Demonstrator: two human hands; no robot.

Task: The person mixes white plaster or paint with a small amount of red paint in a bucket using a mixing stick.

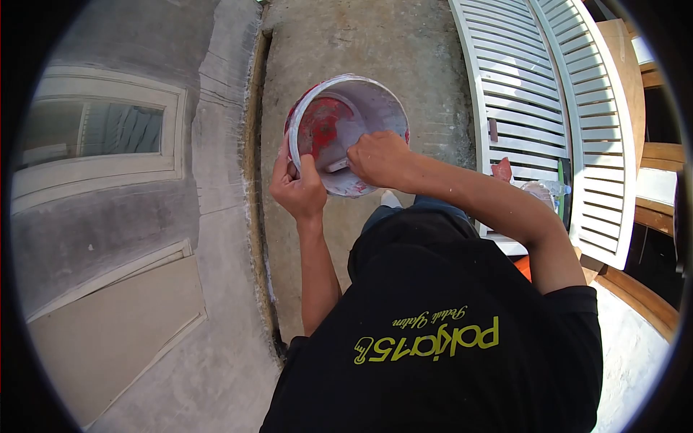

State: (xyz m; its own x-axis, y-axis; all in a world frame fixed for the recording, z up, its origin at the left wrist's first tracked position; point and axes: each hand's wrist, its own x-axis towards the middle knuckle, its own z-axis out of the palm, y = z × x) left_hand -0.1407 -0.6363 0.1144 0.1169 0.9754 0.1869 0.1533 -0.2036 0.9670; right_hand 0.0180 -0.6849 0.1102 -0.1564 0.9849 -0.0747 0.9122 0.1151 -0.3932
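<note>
A paint bucket (382,105), whitish inside with a red patch on its bottom, is tilted with its mouth toward me. My left hand (299,191) is closed on its left rim, the thumb over the edge and the fingers around the outside. At the lower right of the mouth, my right hand (381,159) is closed in a fist, reaching into the bucket. A small pale flat piece (336,165) shows beside its fingers, perhaps a scraper; the part inside the fist is hidden.
White louvred shutters (520,79) stand on the right, with a clear plastic bottle (556,187) and a red item (502,169) on them. A grey wall with a framed window (123,126) runs along the left. Below lies a concrete floor (361,36).
</note>
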